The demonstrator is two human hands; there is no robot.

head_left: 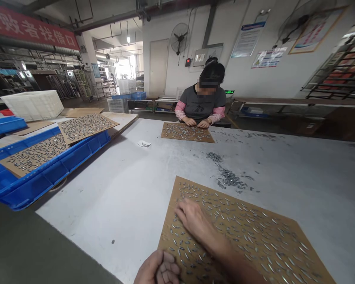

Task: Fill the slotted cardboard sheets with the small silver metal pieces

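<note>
A brown cardboard sheet [254,225] lies on the white table, dotted with rows of small silvery curved pieces. Over its left part, my right hand [192,217] reaches in with the fingers bent together near the surface; whatever is at the fingertips is too small to name. My left hand [159,269] rests at the sheet's lower left edge, palm turned up and fingers curled, and its inside is partly hidden. Beyond the sheet a loose pile of the same metal pieces [230,177] lies on the table.
Across the table [121,189], a person works over another cardboard sheet [186,132] with pieces. At the left, a blue crate [77,157] carries two filled sheets. A white crate [32,104] stands behind it. A paper scrap [144,144] lies mid-table.
</note>
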